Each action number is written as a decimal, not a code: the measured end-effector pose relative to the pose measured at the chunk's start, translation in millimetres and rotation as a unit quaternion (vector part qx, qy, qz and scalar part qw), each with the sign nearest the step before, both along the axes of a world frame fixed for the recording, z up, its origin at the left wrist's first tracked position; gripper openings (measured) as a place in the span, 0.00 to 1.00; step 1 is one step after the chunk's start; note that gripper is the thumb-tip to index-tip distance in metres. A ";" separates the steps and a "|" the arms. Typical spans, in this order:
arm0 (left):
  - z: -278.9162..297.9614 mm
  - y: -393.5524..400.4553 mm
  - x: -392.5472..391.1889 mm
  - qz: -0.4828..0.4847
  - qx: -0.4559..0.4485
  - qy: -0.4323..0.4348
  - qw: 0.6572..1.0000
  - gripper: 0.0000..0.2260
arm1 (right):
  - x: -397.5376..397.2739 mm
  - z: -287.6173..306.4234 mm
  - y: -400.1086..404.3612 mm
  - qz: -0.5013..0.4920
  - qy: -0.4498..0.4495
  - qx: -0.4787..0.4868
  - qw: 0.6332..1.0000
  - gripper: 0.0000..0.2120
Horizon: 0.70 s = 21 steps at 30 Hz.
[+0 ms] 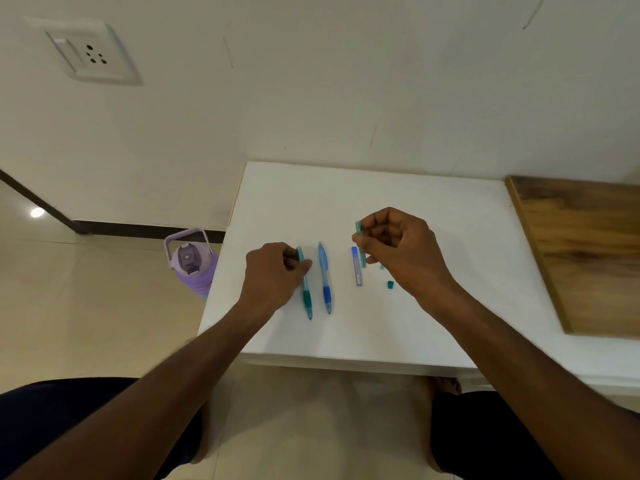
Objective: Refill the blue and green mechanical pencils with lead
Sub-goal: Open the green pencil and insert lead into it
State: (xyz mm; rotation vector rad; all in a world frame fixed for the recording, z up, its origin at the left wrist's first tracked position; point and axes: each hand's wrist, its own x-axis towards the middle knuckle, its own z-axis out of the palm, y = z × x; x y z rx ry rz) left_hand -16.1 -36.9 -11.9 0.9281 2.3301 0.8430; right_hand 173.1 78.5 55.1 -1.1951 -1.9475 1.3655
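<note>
1. Head view: a white wall (346, 81) with a socket plate (91, 53) stands behind a white table (433, 306). A wooden board (581, 251) adjoins the table's right side. The floor (86, 306) is pale tile.
2. A purple bottle (192, 265) stands on the floor just beside the table's left edge.
3. The green pencil (306, 296) lies on the table, tip toward the person, top end toward the wall. The left hand (273, 271) rests over its upper part, with fingers curled and pinching the barrel near the top.
4. The blue pencil (325, 278) lies just beside the green one on its right, roughly parallel to it, touched by neither hand.
5. A blue lead case (356, 270) lies flat on the table, right of the blue pencil and apart from it.
6. The right hand (398, 247) hovers above the table, fingers curled, pinching a green lead case (360, 237) held roughly upright. Its lower end shows just beside the blue case; whether the two touch cannot be told.
7. A small green cap (390, 284) lies on the table near the right wrist. A smaller green piece (382, 267) lies just above it, too small to identify.
</note>
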 end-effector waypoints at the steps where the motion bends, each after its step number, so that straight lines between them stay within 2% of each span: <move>1: -1.4 0.3 -1.4 -0.004 -0.002 0.004 1.000 0.17 | 0.5 -0.3 -0.7 0.002 -0.004 0.006 1.000 0.06; 3: -4.1 1.4 -2.6 -0.006 -0.008 0.007 1.000 0.20 | 0.3 0.0 -2.4 0.006 -0.012 0.018 1.000 0.05; 11: -2.6 4.7 -2.7 0.008 -0.044 0.001 0.999 0.22 | -1.5 3.2 -8.9 0.021 -0.027 0.038 0.999 0.06; 13: 7.5 8.2 -0.8 0.036 -0.013 -0.013 0.999 0.23 | -2.6 3.6 -11.0 0.024 -0.026 0.042 0.999 0.07; 14: 14.5 11.5 0.4 0.067 0.038 -0.072 0.994 0.23 | -2.8 4.1 -12.8 0.025 -0.025 0.048 0.998 0.06; 15: 23.1 15.0 2.6 0.111 0.107 -0.205 0.966 0.25 | -3.5 4.7 -15.5 0.028 -0.025 0.056 0.998 0.06; 16: 33.0 17.6 6.1 0.138 0.179 -0.374 0.899 0.29 | -4.3 5.4 -19.0 0.032 -0.025 0.068 0.997 0.06; 17: 41.6 18.2 10.5 0.140 0.237 -0.514 0.812 0.33 | -5.0 6.3 -23.1 0.038 -0.025 0.086 0.995 0.06; 18: 47.0 17.8 14.5 0.121 0.276 -0.607 0.736 0.37 | -6.3 7.0 -28.0 0.047 -0.025 0.110 0.992 0.06; 19: 49.8 17.7 19.0 0.096 0.301 -0.657 0.685 0.41 | -7.5 8.0 -33.0 0.059 -0.025 0.138 0.988 0.06; 21: 52.8 19.0 28.1 0.058 0.329 -0.702 0.629 0.46 | -9.3 11.1 -42.0 0.079 -0.023 0.188 0.979 0.06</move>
